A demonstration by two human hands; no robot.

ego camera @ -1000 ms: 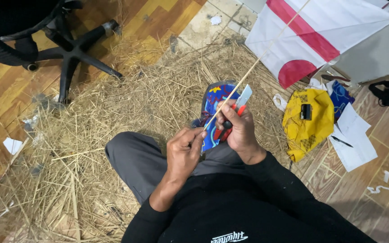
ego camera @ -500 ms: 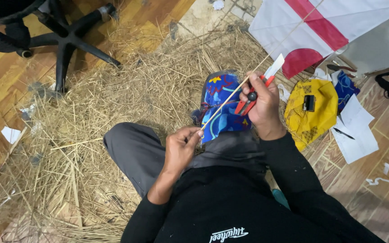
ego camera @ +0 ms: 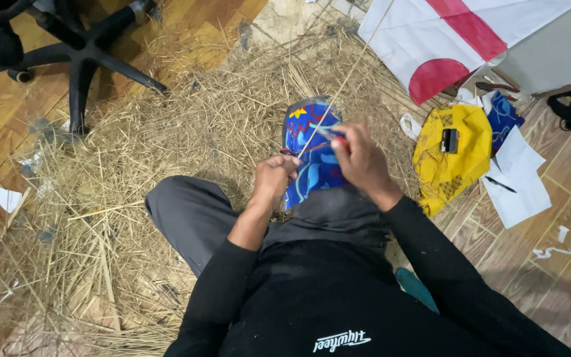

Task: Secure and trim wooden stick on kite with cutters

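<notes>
while the person sits on the straw (ego camera: 133, 198), the left hand (ego camera: 275, 177) is curled tight round the near end of a long thin stick (ego camera: 345, 82) at mid frame. its long axis runs up and right toward the white and red kite (ego camera: 457, 39) in the upper right. the right hand (ego camera: 359, 158), just right of the left, pinches a small cutter (ego camera: 330, 134) against the stick above the left fist, over blue patterned cloth (ego camera: 308, 158).
</notes>
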